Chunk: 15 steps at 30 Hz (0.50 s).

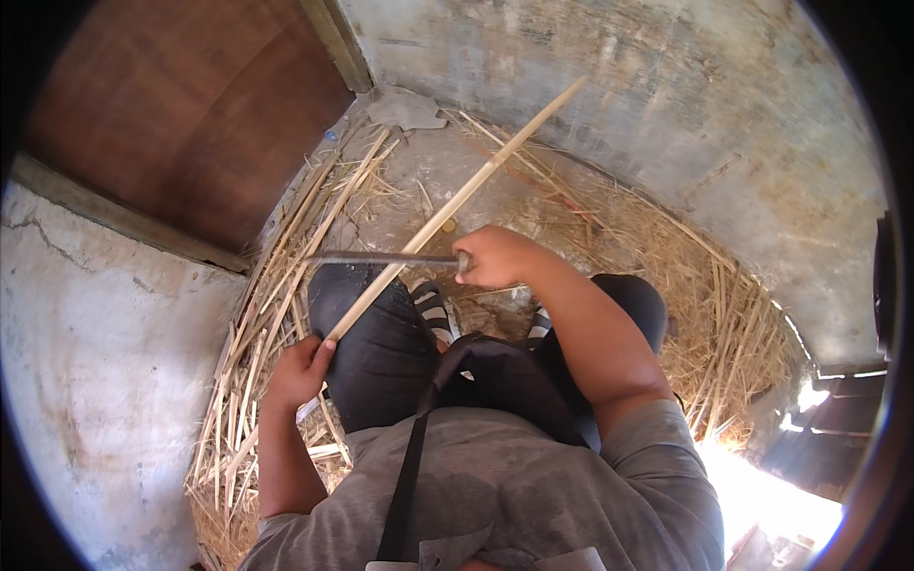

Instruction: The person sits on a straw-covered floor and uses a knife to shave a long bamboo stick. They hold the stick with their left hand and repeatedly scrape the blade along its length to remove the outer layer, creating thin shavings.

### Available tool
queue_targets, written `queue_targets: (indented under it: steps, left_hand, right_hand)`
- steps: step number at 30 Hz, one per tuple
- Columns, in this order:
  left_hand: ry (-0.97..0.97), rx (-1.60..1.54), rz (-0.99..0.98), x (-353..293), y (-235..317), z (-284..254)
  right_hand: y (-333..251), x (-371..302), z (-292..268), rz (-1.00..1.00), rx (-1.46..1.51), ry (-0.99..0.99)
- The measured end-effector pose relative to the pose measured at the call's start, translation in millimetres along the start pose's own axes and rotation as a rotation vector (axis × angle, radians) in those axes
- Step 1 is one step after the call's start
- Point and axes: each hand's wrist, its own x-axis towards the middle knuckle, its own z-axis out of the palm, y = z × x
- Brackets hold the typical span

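My left hand (300, 373), beside my left knee, is closed round the lower end of a long pale bamboo strip (481, 178). The strip slants up and away to the right, its far end near the back wall. My right hand (497, 257) grips the handle of a long, narrow knife (376, 258) in front of my lap. Its blade points left and lies across the strip, above my left thigh. My fingers hide most of the handle. I cannot tell whether the edge cuts into the strip.
Split bamboo strips (276, 319) lie in a pile along the left. Shavings and more strips (709, 324) cover the floor at right. Weathered walls (657, 105) and a brown door panel (190, 114) close in around me. A flat grey piece (407, 109) lies in the far corner.
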Motion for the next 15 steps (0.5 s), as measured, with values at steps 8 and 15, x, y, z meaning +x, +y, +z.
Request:
queue_targets:
  steps: [8, 15]
  left_hand:
    - [-0.035, -0.032, -0.014, 2.7, 0.7, 0.0]
    - [-0.066, -0.026, -0.034, 2.9, 3.6, -2.9]
  right_hand:
    - [74.4, -10.8, -28.2, 0.504, 0.451, 0.271]
    - [25.5, 7.1, 22.7, 0.006, -0.020, 0.144]
